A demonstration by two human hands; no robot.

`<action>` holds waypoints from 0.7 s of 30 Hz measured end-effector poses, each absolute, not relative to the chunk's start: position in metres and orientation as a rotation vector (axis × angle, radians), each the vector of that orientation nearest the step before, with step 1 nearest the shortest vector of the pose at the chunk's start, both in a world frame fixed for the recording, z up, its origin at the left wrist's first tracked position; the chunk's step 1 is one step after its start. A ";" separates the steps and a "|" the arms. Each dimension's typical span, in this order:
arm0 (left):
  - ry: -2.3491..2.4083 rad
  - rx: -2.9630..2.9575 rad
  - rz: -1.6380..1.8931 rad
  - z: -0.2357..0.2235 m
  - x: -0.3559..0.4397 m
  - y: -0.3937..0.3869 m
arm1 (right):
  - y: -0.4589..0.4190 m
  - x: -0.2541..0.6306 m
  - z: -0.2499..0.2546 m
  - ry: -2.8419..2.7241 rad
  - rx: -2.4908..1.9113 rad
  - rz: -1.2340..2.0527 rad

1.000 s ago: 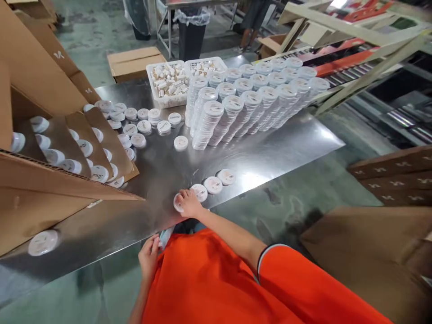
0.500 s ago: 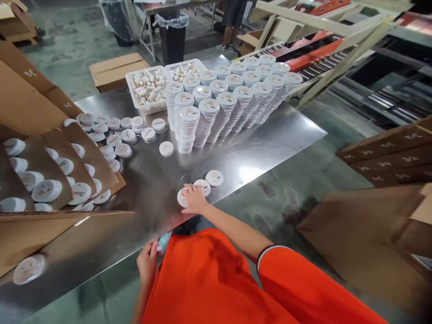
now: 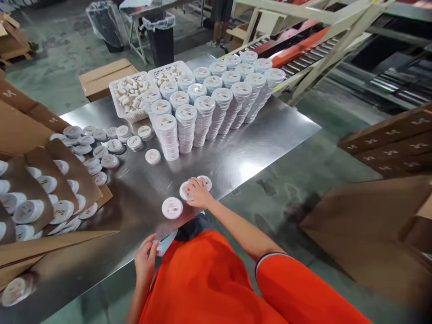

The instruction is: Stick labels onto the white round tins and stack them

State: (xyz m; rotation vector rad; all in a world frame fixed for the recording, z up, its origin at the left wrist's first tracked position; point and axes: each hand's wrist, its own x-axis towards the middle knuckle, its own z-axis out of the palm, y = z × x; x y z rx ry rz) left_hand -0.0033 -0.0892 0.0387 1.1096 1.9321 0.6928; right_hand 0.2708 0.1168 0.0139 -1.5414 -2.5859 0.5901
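Note:
My right hand (image 3: 199, 193) lies over the middle of three round white containers by the table's near edge, fingers spread on its lid. Its container (image 3: 184, 191) is partly hidden by the hand. A second container (image 3: 206, 182) shows just behind my fingers. To the left, a flat round container (image 3: 172, 208) has a printed label with a barcode on top. Low at the near edge, my left hand (image 3: 146, 256) is closed, pinching a light-blue strip (image 3: 166, 243) that looks like label backing; part of it is hidden by the hand.
Tall stacks of round containers (image 3: 204, 105) stand on the metal table (image 3: 145, 193). Behind them are white baskets (image 3: 133, 117) of small white-and-gold pieces. Loose containers (image 3: 114, 146) lie at left beside a divided cardboard box (image 3: 81, 236). A roller conveyor (image 3: 303, 56) runs beyond.
My right hand has moved from the leftmost container to the middle one, uncovering the leftmost's barcode label. My left hand keeps its strip. The view has shifted slightly.

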 end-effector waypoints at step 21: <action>1.606 0.454 0.979 0.030 -0.001 -0.034 | 0.067 0.202 0.064 -2.517 -1.327 0.888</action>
